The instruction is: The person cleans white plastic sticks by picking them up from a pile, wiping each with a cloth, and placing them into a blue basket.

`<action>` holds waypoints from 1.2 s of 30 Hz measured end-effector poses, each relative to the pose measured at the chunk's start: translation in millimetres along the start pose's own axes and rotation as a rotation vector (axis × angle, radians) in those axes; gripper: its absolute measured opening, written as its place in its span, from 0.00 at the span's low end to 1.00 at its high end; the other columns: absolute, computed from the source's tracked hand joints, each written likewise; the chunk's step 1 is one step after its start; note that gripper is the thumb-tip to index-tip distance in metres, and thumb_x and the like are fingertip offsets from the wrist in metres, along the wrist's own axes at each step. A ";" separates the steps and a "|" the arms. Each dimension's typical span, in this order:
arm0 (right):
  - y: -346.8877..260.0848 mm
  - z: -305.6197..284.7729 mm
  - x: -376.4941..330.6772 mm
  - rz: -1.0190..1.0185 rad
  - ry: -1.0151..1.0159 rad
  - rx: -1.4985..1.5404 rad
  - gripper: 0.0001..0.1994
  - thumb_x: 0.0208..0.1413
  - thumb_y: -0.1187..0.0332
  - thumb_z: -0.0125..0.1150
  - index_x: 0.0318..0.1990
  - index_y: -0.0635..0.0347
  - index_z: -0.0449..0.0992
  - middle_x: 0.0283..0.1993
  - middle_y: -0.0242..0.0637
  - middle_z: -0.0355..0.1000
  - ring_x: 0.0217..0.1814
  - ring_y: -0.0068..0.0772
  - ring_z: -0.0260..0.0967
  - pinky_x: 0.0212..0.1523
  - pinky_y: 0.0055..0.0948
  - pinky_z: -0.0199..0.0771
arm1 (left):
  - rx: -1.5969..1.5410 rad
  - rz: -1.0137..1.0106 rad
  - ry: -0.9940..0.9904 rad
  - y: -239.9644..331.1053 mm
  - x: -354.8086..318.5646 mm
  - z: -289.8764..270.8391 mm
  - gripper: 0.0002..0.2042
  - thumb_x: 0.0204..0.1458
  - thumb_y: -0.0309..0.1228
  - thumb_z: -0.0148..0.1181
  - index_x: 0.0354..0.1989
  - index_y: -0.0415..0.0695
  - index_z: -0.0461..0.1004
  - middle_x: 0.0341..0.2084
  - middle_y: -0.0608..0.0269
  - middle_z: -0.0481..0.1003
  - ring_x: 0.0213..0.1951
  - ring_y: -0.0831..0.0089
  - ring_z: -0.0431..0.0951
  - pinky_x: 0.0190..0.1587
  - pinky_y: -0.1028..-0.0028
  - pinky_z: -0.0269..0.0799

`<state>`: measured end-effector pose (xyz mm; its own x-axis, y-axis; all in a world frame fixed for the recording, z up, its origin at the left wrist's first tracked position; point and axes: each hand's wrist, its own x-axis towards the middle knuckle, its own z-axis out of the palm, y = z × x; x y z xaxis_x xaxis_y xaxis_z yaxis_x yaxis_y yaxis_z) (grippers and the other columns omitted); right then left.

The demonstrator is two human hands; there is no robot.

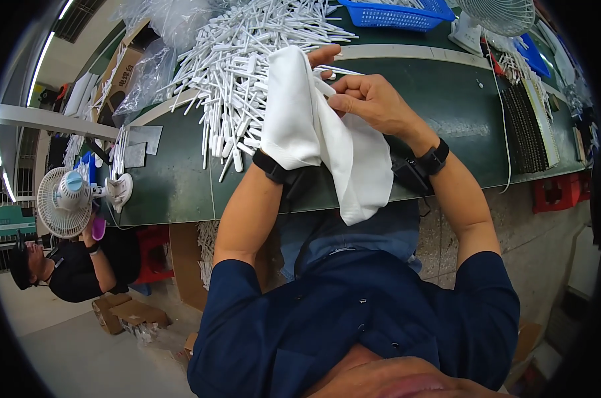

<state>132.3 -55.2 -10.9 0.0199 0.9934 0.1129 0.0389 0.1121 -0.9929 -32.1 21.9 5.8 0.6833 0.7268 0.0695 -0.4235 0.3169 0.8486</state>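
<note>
The white cloth (pixel 290 109) is draped over my left hand (pixel 321 58), fingers partly extended, its grip hidden. My right hand (pixel 375 103) bends nearly closed at the cloth's edge; what it pinches I can't tell. I'd judge handling unfinished: beyond the cloth, white sticks (pixel 237 63) lie loosely heaped on the counter (pixel 446 93).

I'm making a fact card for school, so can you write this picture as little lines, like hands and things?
left hand: mostly hidden under white cloth, fingers poking out
right hand: fingers bent at the white cloth's edge, grip unclear
white sticks: big messy heap
table: green, under the white sticks
blue basket: right of the heap
</note>
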 end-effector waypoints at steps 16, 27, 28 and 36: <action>-14.8 -29.6 0.2 -0.076 0.092 -0.240 0.12 0.66 0.62 0.64 0.40 0.64 0.81 0.28 0.23 0.72 0.32 0.11 0.63 0.32 0.16 0.61 | 0.155 -0.130 -0.027 -18.4 -2.8 4.5 0.12 0.66 0.39 0.56 0.38 0.43 0.75 0.27 0.68 0.74 0.27 0.76 0.74 0.32 0.73 0.72; -0.9 -37.6 6.8 -0.098 0.227 0.055 0.16 0.70 0.57 0.59 0.40 0.63 0.82 0.27 0.28 0.74 0.29 0.14 0.69 0.34 0.18 0.70 | 0.570 0.056 -0.234 -9.3 -2.5 18.0 0.07 0.63 0.32 0.57 0.36 0.41 0.74 0.22 0.70 0.71 0.25 0.79 0.70 0.28 0.72 0.67; -0.2 -36.7 6.9 -0.078 0.226 0.096 0.16 0.70 0.57 0.59 0.40 0.63 0.82 0.26 0.29 0.74 0.29 0.15 0.70 0.34 0.18 0.71 | 0.596 0.068 -0.254 -8.9 -2.2 17.0 0.07 0.62 0.31 0.57 0.36 0.41 0.74 0.23 0.70 0.71 0.25 0.80 0.70 0.28 0.73 0.66; -6.3 -32.6 3.0 -0.058 0.180 0.217 0.15 0.71 0.59 0.57 0.42 0.64 0.80 0.30 0.30 0.75 0.31 0.17 0.71 0.36 0.17 0.72 | 0.344 -0.100 -0.286 -7.2 -0.4 13.2 0.07 0.65 0.32 0.57 0.41 0.41 0.72 0.27 0.72 0.71 0.28 0.83 0.68 0.31 0.79 0.64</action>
<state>164.7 -53.8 -3.2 0.2018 0.9671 0.1550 -0.1693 0.1903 -0.9670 -21.5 11.4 6.7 0.8679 0.4904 0.0789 -0.1576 0.1213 0.9800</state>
